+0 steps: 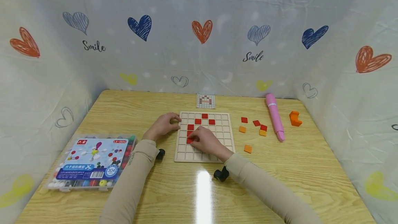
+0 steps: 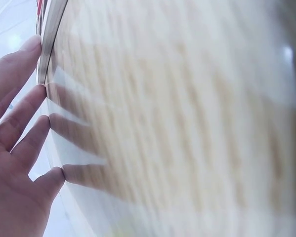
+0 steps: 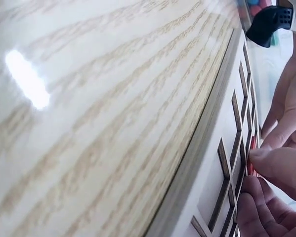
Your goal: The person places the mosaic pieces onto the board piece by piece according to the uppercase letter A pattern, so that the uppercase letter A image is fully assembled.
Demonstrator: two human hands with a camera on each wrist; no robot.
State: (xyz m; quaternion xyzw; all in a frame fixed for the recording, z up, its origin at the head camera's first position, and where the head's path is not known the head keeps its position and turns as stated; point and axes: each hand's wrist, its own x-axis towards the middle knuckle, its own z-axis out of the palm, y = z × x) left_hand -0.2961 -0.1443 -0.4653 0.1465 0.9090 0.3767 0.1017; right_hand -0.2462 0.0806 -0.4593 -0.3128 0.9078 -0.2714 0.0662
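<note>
Heart-printed cloth [image 1: 227, 68] backs your wooden table [image 1: 149, 110], where the gridded board [image 1: 186, 157] lies flat. Your right hand [image 1: 207, 141] pinches a red tile [image 1: 189, 141] at the near end of a red column on the board's left side; whether it is fully seated cannot be told. Square it to the cell walls, then press evenly. Your left hand [image 1: 164, 124] is spread, fingertips at the board's left edge; light pressure there should stop sliding. Check placement against the pattern card [image 1: 205, 101] beyond; loose tiles [image 1: 247, 148] lie right.
</note>
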